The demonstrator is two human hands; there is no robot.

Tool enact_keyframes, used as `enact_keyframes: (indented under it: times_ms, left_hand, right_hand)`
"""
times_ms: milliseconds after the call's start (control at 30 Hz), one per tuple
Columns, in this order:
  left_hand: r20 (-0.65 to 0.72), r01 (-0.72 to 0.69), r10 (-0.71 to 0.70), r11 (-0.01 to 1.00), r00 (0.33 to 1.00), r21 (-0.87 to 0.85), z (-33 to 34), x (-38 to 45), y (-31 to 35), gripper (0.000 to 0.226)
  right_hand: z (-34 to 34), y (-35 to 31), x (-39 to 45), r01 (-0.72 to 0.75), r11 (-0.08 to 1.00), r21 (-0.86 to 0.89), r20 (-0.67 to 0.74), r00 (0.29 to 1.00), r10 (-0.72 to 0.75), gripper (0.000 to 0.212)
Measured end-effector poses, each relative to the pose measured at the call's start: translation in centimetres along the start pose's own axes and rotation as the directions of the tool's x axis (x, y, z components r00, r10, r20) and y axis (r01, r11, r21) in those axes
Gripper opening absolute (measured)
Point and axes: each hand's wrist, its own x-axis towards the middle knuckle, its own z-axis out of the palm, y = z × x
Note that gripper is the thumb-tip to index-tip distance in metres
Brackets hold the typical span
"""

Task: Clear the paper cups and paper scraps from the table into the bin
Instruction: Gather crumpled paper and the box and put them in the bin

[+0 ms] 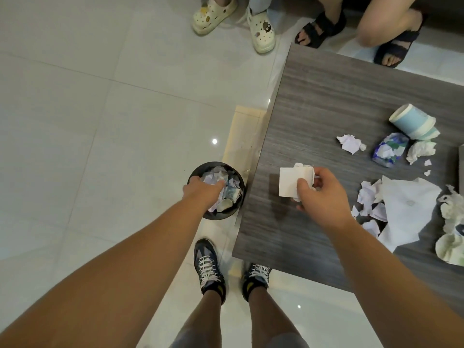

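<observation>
A small black bin [239, 183] stands on the floor beside the table's left edge, filled with crumpled paper and a cup. My left hand [203, 190] reaches down over its mouth, fingers curled; whether it holds anything is hidden. My right hand [319, 194] is above the grey wooden table [326, 96], gripping a white folded paper piece [288, 183] with small scraps. On the table to the right lie a pale blue paper cup [413, 124] on its side, a crushed blue patterned cup [390, 149], a crumpled scrap [350, 143], and a heap of torn paper [401, 209].
Two people's feet are at the far side: cream clogs [261, 31] and black sandals [319, 28]. My own sneakers [208, 267] stand on the pale tiled floor [100, 121] by the table's near corner. More crumpled tissue [452, 222] lies at the right edge.
</observation>
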Motion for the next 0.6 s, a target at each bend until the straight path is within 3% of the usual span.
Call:
enact_keyframes:
  times_ms: [67, 133, 200, 233, 300, 467, 533, 600]
  left_hand:
    - [-0.051, -0.114, 0.115, 0.993, 0.992, 0.014, -0.6, -1.3, 0.2, 0.06]
    - [-0.006, -0.203, 0.204, 0.969, 0.979, -0.144, -1.2, -3.6, 0.7, 0.038]
    - [0.238, -0.102, 0.202, 0.922, 0.95, -0.372, -1.6, -6.5, 0.7, 0.033]
    - [0.366, -0.04, 0.223, 0.894, 0.903, -0.446, -1.6, -7.7, 0.4, 0.031]
    - [0.488, 0.026, 0.298, 0.833, 0.82, -0.553, -1.8, -9.0, -0.6, 0.036]
    - [0.488, 0.222, 0.309, 0.612, 0.817, -0.759, -3.2, -7.5, -2.3, 0.033]
    - [0.495, 0.215, 0.299, 0.637, 0.816, -0.74, -3.3, -6.7, -2.9, 0.034]
    - [0.436, 0.157, 0.237, 0.702, 0.868, -0.694, -3.4, -5.9, -3.1, 0.037]
  right_hand:
    - [1.0, -0.4, -0.5, 0.002, 1.0, 0.028, 0.011, 1.0, -0.002, 0.023]
    - [2.6, -1.0, -1.0, -0.027, 0.997, 0.078, 0.056, 0.998, 0.023, 0.024]
    - [5.0, -1.7, -1.8, -0.067, 0.991, 0.114, 0.128, 0.99, 0.053, 0.033]
    - [6.1, -1.9, -2.2, -0.065, 0.992, 0.106, 0.16, 0.986, 0.047, 0.035]
    - [8.3, -2.6, -3.4, -0.054, 0.995, 0.08, 0.213, 0.976, 0.036, 0.033]
    - [11.4, -2.9, -4.9, -0.064, 0.996, 0.069, 0.3, 0.953, 0.041, 0.009]
    - [12.0, -2.9, -5.2, -0.065, 0.997, 0.051, 0.329, 0.943, 0.044, 0.011]
    - [12.2, -3.0, -5.6, -0.064, 0.998, 0.018, 0.323, 0.945, 0.055, 0.017]
